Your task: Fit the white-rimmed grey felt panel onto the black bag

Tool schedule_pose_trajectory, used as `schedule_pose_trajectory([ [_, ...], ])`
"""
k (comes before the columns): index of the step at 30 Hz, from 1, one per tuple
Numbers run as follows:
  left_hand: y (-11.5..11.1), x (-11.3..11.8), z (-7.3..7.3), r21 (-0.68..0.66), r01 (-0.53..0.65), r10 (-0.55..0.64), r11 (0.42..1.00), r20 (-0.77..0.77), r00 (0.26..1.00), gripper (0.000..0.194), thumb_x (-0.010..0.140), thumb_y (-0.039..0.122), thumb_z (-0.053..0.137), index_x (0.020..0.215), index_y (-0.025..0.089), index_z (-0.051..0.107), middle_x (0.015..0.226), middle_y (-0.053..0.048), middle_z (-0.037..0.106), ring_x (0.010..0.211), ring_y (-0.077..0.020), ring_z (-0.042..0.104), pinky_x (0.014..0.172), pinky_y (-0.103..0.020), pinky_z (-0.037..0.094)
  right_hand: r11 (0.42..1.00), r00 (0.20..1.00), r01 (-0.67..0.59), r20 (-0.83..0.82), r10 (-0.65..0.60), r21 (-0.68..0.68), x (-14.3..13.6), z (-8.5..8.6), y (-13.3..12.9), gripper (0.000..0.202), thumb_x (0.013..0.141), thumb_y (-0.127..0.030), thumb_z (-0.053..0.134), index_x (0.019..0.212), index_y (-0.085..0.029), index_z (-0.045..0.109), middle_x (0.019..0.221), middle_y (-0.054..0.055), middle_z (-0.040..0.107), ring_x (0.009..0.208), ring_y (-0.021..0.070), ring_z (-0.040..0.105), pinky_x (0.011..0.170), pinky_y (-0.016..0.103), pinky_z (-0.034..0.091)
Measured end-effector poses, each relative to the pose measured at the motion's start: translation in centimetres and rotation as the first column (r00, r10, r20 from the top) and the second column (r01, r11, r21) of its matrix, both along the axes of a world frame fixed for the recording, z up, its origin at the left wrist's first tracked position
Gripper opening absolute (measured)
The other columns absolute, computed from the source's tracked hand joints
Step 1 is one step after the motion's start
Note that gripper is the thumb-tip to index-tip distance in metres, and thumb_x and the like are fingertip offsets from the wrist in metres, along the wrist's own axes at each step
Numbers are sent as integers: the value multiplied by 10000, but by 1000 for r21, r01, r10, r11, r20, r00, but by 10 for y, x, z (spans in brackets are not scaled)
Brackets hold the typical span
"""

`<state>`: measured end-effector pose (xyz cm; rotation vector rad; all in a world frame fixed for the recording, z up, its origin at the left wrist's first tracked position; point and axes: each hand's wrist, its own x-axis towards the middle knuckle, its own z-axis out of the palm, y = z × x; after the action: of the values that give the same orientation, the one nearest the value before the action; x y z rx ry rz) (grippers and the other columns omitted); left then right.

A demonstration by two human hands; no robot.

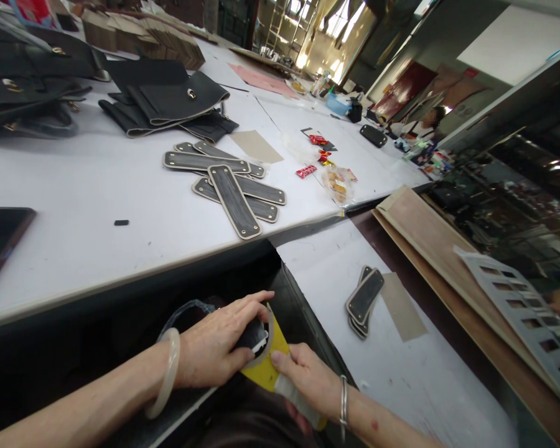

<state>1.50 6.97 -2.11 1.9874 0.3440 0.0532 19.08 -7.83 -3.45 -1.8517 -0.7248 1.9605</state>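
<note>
My left hand, with a cream bangle at the wrist, is curled around a dark piece with a pale edge. Its thumb lies below and its fingers above; the palm hides much of the piece. Against this piece is a curved yellow sheet-like thing, whose kind I cannot make out. My right hand wears a silver bangle and grips the yellow thing's lower right end, thumb on top. Something whitish shows under those fingers. Both hands are above my lap, in front of the table edge.
Several black strips with beige rims lie in a pile on the white table. More strips sit at right beside a beige card. Black bags, wrapped snacks and a dark tablet-like slab surround them. A person is far right.
</note>
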Motion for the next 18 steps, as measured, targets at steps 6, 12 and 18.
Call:
schedule_pose_trajectory([
  [6, -1, -1, -8, -14, -34, 34, 999, 1, 999, 617, 714, 77, 479, 1296, 226, 338, 1527, -51, 267, 1376, -177, 308, 1130, -319, 279, 999, 1000, 15, 5, -15, 34, -11, -2, 5, 595, 773, -753, 430, 727, -164, 497, 394, -16, 501, 274, 118, 459, 258, 178, 352],
  [12, 4, -1, -5, -203, -89, 82, 975, -45, 996, 743, 705, 67, 457, 1398, 242, 254, 1359, -38, 499, 1171, -192, 530, 1016, -318, 401, 981, 983, 179, -65, -174, 78, -37, -11, 4, 644, 715, -814, 452, 726, -171, 474, 373, -13, 496, 255, 129, 460, 234, 176, 339],
  [18, 10, 2, -5, -466, -209, 170, 860, -126, 977, 606, 796, 265, 505, 1380, 178, 370, 1380, -63, 514, 1207, -240, 511, 1030, -337, 389, 919, 916, 392, -106, -386, 47, -73, -20, 3, 765, 596, -927, 385, 663, -169, 471, 347, 23, 491, 250, 141, 457, 238, 215, 368],
])
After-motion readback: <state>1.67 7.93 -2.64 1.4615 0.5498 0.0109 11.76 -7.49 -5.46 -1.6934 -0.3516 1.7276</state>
